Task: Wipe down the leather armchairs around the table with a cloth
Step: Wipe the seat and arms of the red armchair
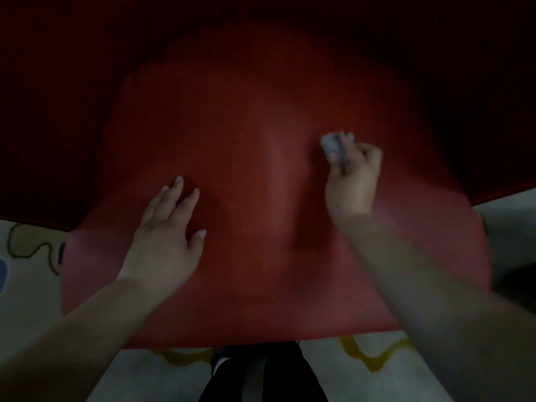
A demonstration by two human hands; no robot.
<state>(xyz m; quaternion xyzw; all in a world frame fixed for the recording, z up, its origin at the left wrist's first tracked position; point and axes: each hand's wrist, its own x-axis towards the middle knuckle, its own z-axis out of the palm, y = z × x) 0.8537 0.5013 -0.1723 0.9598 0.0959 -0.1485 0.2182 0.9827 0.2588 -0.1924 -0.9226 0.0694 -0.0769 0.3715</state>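
Head view. Armchair [261, 134]: red leather, smooth, rounded seat cushion, dimly lit, a pale sheen down its middle. Cloth [333, 147]: small, grey-white, bunched, blurred; on the cushion right of centre. Right hand [352, 177]: fingers curled round the cloth, which shows at the fingertips against the leather. Left hand [166, 227]: fingers straight and spread, flat on the cushion near its left front edge, holding nothing. Floor covering [362, 369]: pale, yellow and dark squiggles.
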